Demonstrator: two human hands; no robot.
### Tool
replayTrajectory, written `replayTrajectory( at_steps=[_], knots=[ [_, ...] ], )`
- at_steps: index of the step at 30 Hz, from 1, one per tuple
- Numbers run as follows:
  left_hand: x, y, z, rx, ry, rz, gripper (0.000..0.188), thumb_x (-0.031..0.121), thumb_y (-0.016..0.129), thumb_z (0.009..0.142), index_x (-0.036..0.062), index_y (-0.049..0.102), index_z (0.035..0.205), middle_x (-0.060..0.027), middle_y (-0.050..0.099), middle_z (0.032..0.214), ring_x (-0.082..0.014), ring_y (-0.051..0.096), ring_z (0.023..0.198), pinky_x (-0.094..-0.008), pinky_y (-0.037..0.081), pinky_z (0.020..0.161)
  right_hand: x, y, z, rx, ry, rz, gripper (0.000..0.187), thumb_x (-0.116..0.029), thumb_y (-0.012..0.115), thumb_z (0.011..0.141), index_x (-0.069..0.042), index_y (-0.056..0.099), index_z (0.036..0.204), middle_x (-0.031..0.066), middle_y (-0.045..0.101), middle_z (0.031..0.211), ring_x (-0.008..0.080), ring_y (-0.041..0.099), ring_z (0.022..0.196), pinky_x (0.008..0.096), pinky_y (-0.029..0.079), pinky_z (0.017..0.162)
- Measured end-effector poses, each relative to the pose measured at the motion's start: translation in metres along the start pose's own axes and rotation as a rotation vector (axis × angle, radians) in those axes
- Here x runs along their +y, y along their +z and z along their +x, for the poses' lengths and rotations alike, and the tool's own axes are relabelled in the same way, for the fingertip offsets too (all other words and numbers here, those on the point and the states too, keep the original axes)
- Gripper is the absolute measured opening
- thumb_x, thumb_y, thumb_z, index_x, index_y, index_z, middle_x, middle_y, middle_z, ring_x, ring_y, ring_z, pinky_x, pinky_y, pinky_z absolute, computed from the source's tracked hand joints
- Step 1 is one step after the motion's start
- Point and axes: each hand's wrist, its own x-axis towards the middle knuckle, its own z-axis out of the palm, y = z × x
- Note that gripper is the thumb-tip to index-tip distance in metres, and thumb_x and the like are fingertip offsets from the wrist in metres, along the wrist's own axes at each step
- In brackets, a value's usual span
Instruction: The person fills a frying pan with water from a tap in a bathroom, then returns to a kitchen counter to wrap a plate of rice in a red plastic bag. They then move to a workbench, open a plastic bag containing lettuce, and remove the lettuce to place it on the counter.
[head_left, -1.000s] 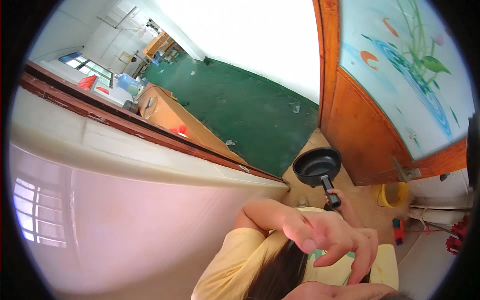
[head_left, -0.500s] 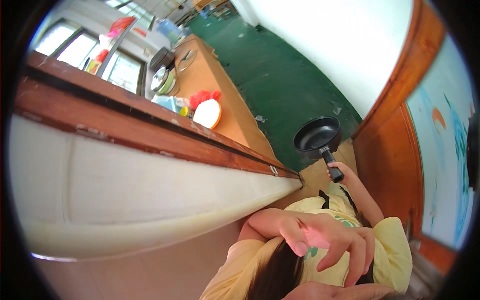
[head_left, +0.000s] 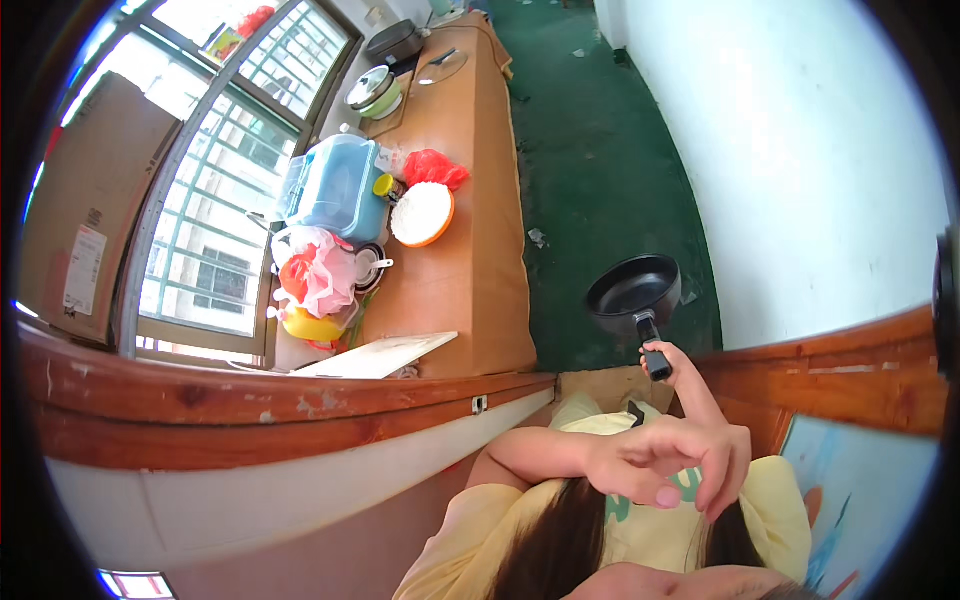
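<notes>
Got the black frying pan (head_left: 632, 292) by its handle (head_left: 647, 328) in the right hand (head_left: 675, 361), fingers wrapped round the grip. Held well out front, open side up, over the green floor (head_left: 575, 170) and apart from the long brown surface (head_left: 497, 260) off to the left. Can't see anything inside, just dark coating.

Got the left hand (head_left: 670, 460) up in front of the yellow shirt (head_left: 652, 542), holding nothing, thumb and fingers loosely curled with a decent gap between. Not touching the pan, nor anything on the surface.

Progress-wise, would call it partway: done with gripping and lifting the pan, not done with setting it down anywhere. Not covered either: can spot a glass lid (head_left: 442, 67), by the look of it, lying far back on the surface, well away from the pan. Near that, a lidded green pot (head_left: 376, 92); closer in, a blue plastic box (head_left: 345, 190), a red bag (head_left: 436, 170) and a round white thing with an orange rim (head_left: 424, 215). Not being handled, any of those. Can't tell from this view how much is left overall.
</notes>
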Motion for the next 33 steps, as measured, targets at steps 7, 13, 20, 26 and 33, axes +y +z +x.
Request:
replayTrajectory(
  at_steps=[7, 13, 20, 26, 33],
  knots=[
    [0.037, -0.090, 0.016, 0.248, 0.145, 0.654, 0.014, 0.014, 0.050, 0.078, 0.0027, 0.054, 0.084, -0.0121, 0.057, 0.088, -0.0261, 0.048, 0.082, -0.0372, 0.037, 0.075, -0.084, 0.018, 0.032, 0.001, -0.011, -0.052, 0.022, -0.018, 0.060, 0.078, -0.003, 0.051, 0.091, 0.0112, 0.057, 0.069, 0.0195, 0.057, 0.054, 0.0307, 0.049, 0.049],
    [0.091, -0.201, 0.019, 0.327, 0.136, 0.968, 0.007, 0.006, 0.053, 0.078, 0.0005, 0.054, 0.083, -0.0115, 0.056, 0.086, -0.0258, 0.051, 0.079, -0.0349, 0.039, 0.073, -0.175, 0.089, 0.028, 0.022, 0.019, -0.124, 0.025, -0.020, 0.060, 0.077, -0.005, 0.053, 0.096, 0.0073, 0.057, 0.070, 0.0160, 0.056, 0.055, 0.0289, 0.048, 0.051],
    [0.174, -0.349, 0.012, 0.758, -0.075, 1.167, 0.006, 0.004, 0.058, 0.077, 0.0004, 0.056, 0.082, -0.0090, 0.056, 0.082, -0.0211, 0.053, 0.078, -0.0309, 0.041, 0.072, -0.278, 0.138, 0.105, -0.185, -0.172, -0.219, 0.033, -0.019, 0.059, 0.077, -0.003, 0.050, 0.104, 0.0090, 0.057, 0.072, 0.0177, 0.058, 0.056, 0.0295, 0.049, 0.052],
    [0.212, -0.457, -0.007, 0.967, -0.191, 1.183, 0.010, 0.008, 0.057, 0.082, -0.0014, 0.055, 0.083, -0.0072, 0.055, 0.079, -0.0163, 0.053, 0.077, -0.0278, 0.041, 0.072, -0.393, 0.232, 0.141, -0.296, -0.216, -0.348, 0.043, -0.016, 0.058, 0.077, 0.001, 0.044, 0.114, 0.0096, 0.057, 0.074, 0.0176, 0.058, 0.057, 0.0291, 0.050, 0.053],
    [0.237, -0.590, -0.060, 1.463, -0.197, 1.264, 0.013, 0.011, 0.061, 0.081, -0.0013, 0.056, 0.084, -0.0077, 0.058, 0.079, -0.0150, 0.057, 0.070, -0.0259, 0.046, 0.064, -0.532, 0.347, 0.255, -0.540, -0.092, -0.606, 0.051, -0.018, 0.062, 0.076, 0.002, 0.041, 0.118, 0.0100, 0.056, 0.076, 0.0164, 0.058, 0.058, 0.0271, 0.050, 0.055]
  ],
)
